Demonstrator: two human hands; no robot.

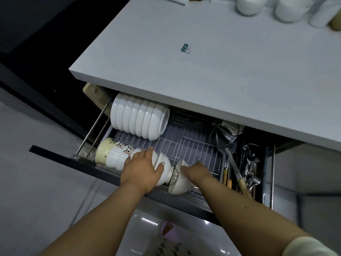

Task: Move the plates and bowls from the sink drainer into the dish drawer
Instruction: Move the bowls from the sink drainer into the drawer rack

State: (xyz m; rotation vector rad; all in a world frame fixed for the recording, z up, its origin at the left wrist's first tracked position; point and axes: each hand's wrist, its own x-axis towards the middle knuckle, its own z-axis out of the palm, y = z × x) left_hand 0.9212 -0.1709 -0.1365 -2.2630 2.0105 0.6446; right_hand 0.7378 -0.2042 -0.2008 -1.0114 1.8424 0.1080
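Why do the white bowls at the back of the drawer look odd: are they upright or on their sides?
On their sides. The white bowls lie nested in a row on the wire rack, rims facing right.

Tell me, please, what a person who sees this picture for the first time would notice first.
Two hands meet in the open drawer: the left hand grips a row of nested bowls at the front, and the right hand holds a white bowl beside it. Behind them, a neat row of white bowls stands on edge on the wire rack.
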